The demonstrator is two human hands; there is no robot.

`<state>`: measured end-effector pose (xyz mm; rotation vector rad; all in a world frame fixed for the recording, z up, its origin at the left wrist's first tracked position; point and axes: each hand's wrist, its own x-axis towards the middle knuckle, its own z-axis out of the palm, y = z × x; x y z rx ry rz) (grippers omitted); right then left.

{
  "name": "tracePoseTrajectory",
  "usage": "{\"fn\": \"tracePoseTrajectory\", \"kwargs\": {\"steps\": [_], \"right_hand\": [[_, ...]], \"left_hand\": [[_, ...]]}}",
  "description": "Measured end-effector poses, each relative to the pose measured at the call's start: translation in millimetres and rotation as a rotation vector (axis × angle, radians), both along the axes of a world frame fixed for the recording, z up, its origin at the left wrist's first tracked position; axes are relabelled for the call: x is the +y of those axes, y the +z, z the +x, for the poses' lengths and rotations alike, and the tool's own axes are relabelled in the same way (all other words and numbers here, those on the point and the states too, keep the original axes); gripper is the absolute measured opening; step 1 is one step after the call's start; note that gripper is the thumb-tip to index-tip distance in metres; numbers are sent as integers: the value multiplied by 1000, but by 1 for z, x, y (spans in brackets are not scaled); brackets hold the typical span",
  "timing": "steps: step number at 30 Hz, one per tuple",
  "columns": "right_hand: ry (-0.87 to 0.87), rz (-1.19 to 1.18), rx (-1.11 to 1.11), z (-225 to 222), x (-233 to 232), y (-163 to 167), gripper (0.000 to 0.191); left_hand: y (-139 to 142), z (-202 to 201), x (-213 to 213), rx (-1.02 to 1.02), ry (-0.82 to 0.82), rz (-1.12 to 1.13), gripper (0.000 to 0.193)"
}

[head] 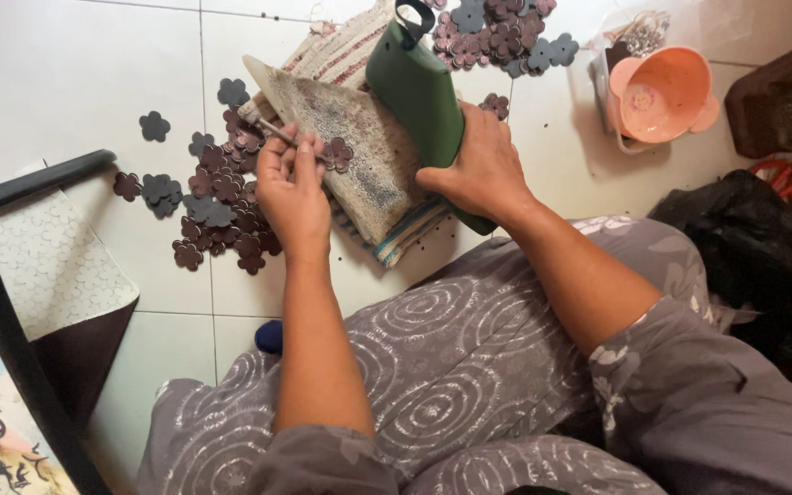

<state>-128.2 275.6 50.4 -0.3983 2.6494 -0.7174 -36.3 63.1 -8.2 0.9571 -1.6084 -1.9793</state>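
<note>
A small dark brown flower-shaped cutout (337,153) lies on a worn, speckled board (359,156) that rests tilted on a folded striped cloth (346,50) on the white tiled floor (66,73). The left hand (291,191) is closed with its fingers pressed together around a thin metal punch (277,131), whose tip sits at the edge of the cutout. The right hand (481,170) is wrapped around the lower part of a dark green block (419,92) with a black loop at its top; the block stands slanted just to the right of the cutout, over the board. To the left of the board a heap of brown and grey flower cutouts (217,197) spreads over the floor, a few lying apart from the rest. A second heap of the same shapes (497,32) lies beyond the board near the top edge. Further right an orange plastic bowl (662,92) sits in a clear container, with a black bag (744,229) near it. At the far left, a patterned sheet (48,266) lies under a black bar (2,302). The person's lap, in grey patterned cloth (451,367), fills the foreground.
</note>
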Motion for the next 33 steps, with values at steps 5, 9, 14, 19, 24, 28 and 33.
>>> {"fn": "tracePoseTrajectory", "kwargs": {"steps": [5, 9, 14, 19, 24, 28, 33], "right_hand": [[5, -11, -8, -1, 2, -2, 98], [13, -4, 3, -1, 2, -3, 100], [14, -11, 1, -1, 1, -2, 101], [11, -21, 4, -1, 1, -1, 103], [6, 0, -3, -1, 1, -1, 102], [5, -15, -3, -1, 0, -1, 102], [-2, -5, -19, -2, -1, 2, 103]], "left_hand": [[-7, -2, 9, 46, 6, -49, 20], [-6, 0, 14, 39, 9, -113, 18], [-2, 2, 16, 31, -23, -213, 18], [2, 2, 19, -11, -47, -217, 17], [4, 3, 20, -22, -53, -197, 16], [5, 2, 21, -35, -43, -215, 15], [8, 1, 22, -34, -66, -266, 16]]}}
